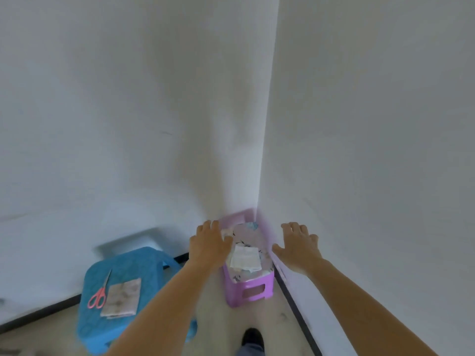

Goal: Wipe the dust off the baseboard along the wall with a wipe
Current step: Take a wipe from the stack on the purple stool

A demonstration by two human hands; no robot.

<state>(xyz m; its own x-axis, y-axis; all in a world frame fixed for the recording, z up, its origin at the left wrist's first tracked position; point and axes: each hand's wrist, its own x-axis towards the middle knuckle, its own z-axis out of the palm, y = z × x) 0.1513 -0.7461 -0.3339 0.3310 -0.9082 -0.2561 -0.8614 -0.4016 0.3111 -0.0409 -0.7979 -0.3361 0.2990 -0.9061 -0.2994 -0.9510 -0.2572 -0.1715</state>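
A dark baseboard (295, 307) runs along the foot of the right wall, and another stretch (41, 313) follows the left wall. In the corner stands a purple basket (248, 291) with patterned cloth and a folded white wipe (245, 258) inside. My left hand (208, 245) hovers over the basket's left rim with fingers spread, holding nothing. My right hand (298, 246) reaches forward to the right of the basket, close to the wall, fingers straight and empty.
A blue plastic stool (133, 299) stands at the left, carrying pink-handled scissors (99, 295) and a folded grey cloth (122, 298). My dark shoe (253, 336) is on the pale floor below the basket. White walls meet in the corner ahead.
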